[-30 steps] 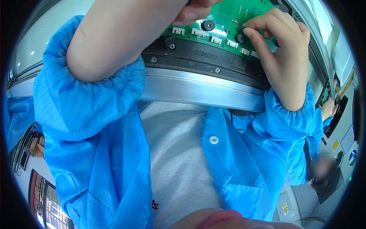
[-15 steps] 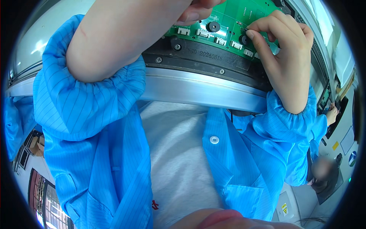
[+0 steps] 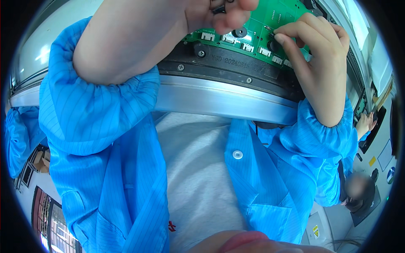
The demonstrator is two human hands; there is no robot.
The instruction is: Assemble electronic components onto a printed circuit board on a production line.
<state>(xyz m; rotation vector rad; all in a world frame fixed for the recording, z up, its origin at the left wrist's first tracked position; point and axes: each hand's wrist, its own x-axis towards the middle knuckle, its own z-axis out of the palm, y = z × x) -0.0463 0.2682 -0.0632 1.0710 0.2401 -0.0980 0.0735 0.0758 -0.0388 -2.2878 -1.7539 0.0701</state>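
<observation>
Green circuit board, long axis left-right

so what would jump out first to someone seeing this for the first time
The bright blue sleeves fill most of the picture, framing a grey shirt at the centre. At the top lies a green circuit board in a black holder above a silver rail. The right hand pinches a small part against the board, while the left hand holds small dark parts at the upper edge.

One green circuit board, two bare hands, five white connectors, two black round parts.
</observation>
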